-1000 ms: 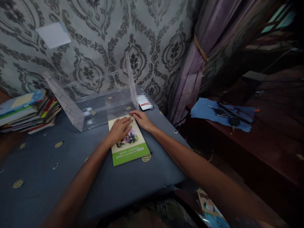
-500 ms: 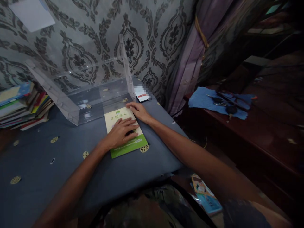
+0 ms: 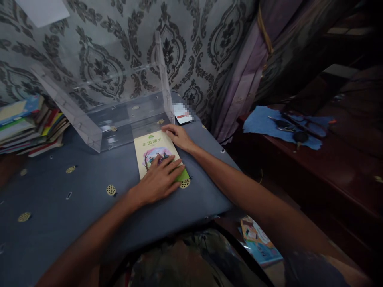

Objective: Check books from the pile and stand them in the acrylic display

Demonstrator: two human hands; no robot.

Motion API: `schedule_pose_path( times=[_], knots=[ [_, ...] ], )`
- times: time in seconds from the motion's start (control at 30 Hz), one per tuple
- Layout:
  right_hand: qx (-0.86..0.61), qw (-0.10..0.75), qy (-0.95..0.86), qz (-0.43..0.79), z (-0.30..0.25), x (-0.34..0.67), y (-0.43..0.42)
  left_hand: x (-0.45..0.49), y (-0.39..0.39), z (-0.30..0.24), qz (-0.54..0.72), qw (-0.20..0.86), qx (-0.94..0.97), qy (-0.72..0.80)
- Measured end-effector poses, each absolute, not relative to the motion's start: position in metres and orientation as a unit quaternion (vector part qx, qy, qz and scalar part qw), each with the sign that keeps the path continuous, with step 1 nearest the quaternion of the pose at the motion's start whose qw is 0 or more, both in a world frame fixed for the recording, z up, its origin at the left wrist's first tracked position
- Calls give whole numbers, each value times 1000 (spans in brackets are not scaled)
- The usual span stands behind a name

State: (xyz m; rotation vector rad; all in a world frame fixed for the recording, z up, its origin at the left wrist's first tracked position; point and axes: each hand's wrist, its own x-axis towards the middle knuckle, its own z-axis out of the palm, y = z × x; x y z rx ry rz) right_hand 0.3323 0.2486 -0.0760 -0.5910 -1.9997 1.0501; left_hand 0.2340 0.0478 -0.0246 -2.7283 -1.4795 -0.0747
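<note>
A thin book with a pale yellow and green cover lies flat on the blue-grey cloth of the table, its far edge at the mouth of a clear acrylic case. My left hand lies flat on the near end of the book, fingers stretched out over its green bottom edge. My right hand rests with open fingers on the book's far right corner, next to the case's right wall.
A stack of books sits at the left by the patterned wall. A small card lies behind the case. A curtain hangs at the right, beside a dark wooden ledge with a blue cloth and tools. A book lies on the floor.
My left hand has slid from the book's far end down toward its near edge, uncovering the title and picture. My right hand has stayed at the far right corner.
</note>
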Motion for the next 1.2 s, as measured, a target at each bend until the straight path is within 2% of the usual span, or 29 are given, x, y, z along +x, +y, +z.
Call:
schedule_pose_path(
  times=[0.4,0.8,1.03,1.2],
  knots=[
    [-235,395,-787,412,-78,333,249,242,34,-33,-34,35,-877,-477],
    [-236,388,-794,405,-76,334,248,214,-14,-32,-24,83,-888,-452],
    [-240,388,-792,407,-78,333,249,189,-36,-32,-108,121,-879,-449],
    [-238,387,-797,398,-80,332,250,172,-40,-35,-182,56,-862,-470]
  ],
)
